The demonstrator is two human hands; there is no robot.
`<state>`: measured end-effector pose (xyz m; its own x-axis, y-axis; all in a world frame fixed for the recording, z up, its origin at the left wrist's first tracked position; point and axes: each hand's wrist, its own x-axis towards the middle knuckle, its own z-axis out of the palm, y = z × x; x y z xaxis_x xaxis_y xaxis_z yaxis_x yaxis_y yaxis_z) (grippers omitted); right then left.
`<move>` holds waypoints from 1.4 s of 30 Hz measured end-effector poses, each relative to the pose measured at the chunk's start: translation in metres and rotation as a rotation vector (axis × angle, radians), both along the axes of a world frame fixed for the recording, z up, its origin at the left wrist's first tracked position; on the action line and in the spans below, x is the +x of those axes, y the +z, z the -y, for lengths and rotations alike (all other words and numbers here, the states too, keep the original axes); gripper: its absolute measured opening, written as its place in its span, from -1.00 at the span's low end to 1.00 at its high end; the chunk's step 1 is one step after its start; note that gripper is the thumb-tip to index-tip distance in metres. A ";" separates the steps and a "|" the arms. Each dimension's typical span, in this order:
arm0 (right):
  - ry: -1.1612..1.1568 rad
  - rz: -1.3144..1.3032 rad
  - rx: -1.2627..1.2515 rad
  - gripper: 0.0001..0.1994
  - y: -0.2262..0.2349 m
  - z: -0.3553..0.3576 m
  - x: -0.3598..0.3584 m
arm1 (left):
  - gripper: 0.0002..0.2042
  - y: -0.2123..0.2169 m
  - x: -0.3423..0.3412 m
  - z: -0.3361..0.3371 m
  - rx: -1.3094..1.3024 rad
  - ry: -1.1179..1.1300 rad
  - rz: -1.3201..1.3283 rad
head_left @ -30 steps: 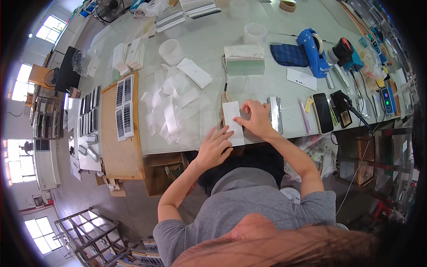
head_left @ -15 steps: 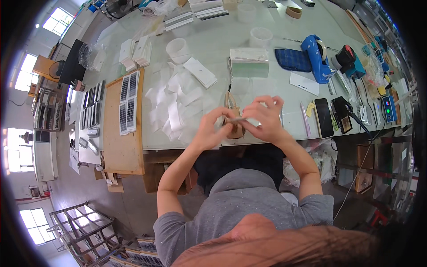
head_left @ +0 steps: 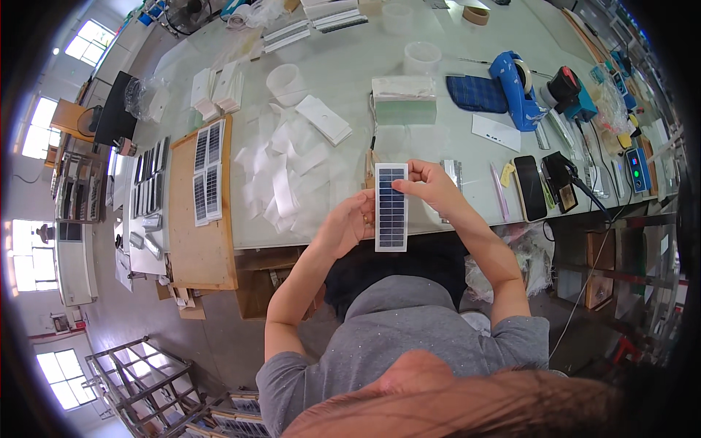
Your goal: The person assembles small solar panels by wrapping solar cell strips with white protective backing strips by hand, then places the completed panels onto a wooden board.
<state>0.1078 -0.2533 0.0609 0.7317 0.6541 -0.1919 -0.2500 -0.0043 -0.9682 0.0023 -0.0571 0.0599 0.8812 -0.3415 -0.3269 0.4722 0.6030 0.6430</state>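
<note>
A small solar panel (head_left: 391,212), dark cells in a white border, stands upright in view above the table's front edge. My right hand (head_left: 431,184) grips its upper right side, thumb over the cells and fingers behind. At its left edge, the curled fingers of my left hand (head_left: 352,220) hold the panel, their tips partly hidden. Behind the panel a small brown wooden block (head_left: 369,175) is mostly covered. Close to my right hand lies a flat silvery strip (head_left: 453,172).
To the left are loose white strips (head_left: 281,171) and a wooden board (head_left: 182,219) bearing more solar panels (head_left: 207,175). A green-sided block (head_left: 404,109) stands ahead. On the right are a blue tape dispenser (head_left: 518,91), a black phone (head_left: 529,188) and a corded tool in a holder (head_left: 561,182).
The panel has turned from nearly edge-on to showing its cell face. My right hand has shifted slightly down, and my left hand now rests at the panel's left edge.
</note>
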 end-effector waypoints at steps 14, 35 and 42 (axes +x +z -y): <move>-0.094 0.313 -0.142 -0.78 -0.060 -0.018 0.018 | -0.59 -0.047 -0.051 -0.149 0.705 0.761 0.024; -0.464 0.235 -0.051 -0.82 -0.084 -0.030 0.122 | -0.76 -0.058 -0.029 -0.322 2.294 0.973 0.114; -0.217 0.381 -0.075 -0.61 -0.019 -0.022 0.056 | -0.79 -0.041 -0.037 -0.091 1.775 0.394 0.636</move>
<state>0.1635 -0.2310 0.0423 0.8780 0.4724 0.0771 0.1218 -0.0648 -0.9904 -0.0345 0.0335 0.0187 0.9255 0.1884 0.3284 -0.0224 -0.8385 0.5444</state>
